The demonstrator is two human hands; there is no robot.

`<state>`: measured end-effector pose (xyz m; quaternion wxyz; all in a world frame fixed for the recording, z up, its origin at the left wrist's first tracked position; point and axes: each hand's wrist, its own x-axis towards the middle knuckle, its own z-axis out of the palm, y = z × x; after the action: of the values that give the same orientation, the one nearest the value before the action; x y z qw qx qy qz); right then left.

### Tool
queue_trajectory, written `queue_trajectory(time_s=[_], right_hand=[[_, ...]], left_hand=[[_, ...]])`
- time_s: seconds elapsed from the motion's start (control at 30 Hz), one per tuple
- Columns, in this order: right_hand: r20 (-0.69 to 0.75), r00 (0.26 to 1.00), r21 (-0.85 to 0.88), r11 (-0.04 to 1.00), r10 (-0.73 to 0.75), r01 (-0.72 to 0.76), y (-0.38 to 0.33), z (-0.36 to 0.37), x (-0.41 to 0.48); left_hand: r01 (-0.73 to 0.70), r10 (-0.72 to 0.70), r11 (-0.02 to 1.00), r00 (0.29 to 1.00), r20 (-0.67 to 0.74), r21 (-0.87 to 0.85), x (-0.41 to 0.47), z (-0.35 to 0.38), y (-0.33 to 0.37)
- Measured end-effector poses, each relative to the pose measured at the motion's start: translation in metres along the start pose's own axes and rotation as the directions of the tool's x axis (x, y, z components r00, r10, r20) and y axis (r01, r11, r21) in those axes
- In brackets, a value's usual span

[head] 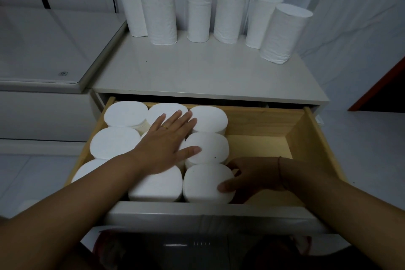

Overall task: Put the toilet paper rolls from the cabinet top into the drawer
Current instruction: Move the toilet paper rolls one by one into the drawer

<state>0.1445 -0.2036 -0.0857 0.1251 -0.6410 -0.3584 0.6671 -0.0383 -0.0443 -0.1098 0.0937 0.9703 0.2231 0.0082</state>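
Observation:
Several white toilet paper rolls (161, 16) stand upright along the back of the white cabinet top (197, 72). Below it the wooden drawer (315, 142) is pulled out, and its left part is packed with several upright rolls in rows. My left hand (166, 144) lies flat with straight fingers on the tops of the middle rolls. My right hand (249, 178) grips the front right roll (203, 180) from its right side, thumb on its top edge and fingers curled round its wall.
The right part of the drawer shows bare wooden floor (260, 144). A low white unit with a glass top (43, 50) stands to the left of the cabinet. White curtain hangs behind, and a red-brown door edge (381, 85) is at the right.

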Motion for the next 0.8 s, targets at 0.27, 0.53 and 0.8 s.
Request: queue_trajectory(time_s=[0.27,0.53,0.8], right_hand=[[-0.436,0.768,-0.379,0.870,-0.468,0.315,-0.021,0.002,0.002],[-0.369,0.784,-0.372,0.853,-0.498,0.367,-0.020,-0.007,0.004],[-0.838,0.226,-0.415,0.850,-0.496,0.325,-0.041,-0.110,-0.026]], left_hand=[[-0.006,0.006,1.000,1.000,0.003,0.003,0.000,0.000,0.000],[-0.044,0.040,0.997,0.997,-0.063,-0.062,0.030,-0.012,0.017],[-0.054,0.060,0.998,0.974,-0.216,0.033,0.087,-0.006,0.052]])
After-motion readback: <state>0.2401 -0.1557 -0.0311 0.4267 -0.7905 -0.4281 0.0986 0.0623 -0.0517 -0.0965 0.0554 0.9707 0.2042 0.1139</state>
